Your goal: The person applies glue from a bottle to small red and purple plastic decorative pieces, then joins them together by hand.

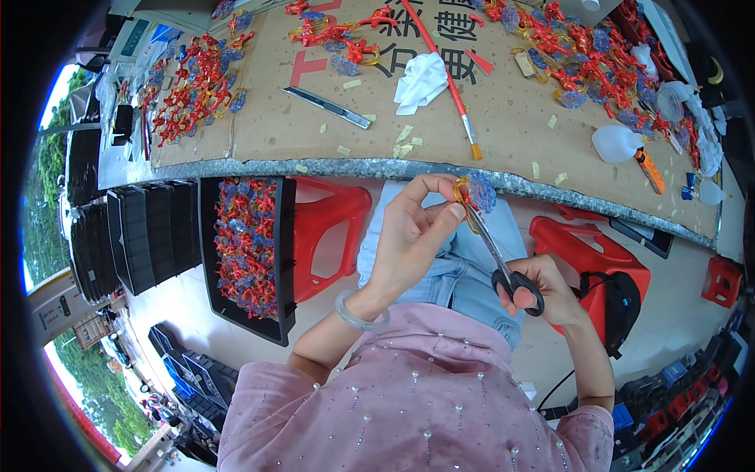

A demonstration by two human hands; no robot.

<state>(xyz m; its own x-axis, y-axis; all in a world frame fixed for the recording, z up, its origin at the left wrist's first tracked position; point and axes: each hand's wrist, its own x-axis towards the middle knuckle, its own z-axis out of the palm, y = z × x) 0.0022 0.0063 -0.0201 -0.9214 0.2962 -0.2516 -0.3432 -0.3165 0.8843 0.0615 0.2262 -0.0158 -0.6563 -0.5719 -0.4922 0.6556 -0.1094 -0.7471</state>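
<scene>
A flattened brown cardboard box [314,118], printed with large red and black characters, covers the workbench, while a pale signboard [59,308] stands at the far left edge.

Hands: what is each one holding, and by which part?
Left hand pinches a small orange-and-blue plastic piece at its orange end; right hand holds scissors by the black handles.
</scene>
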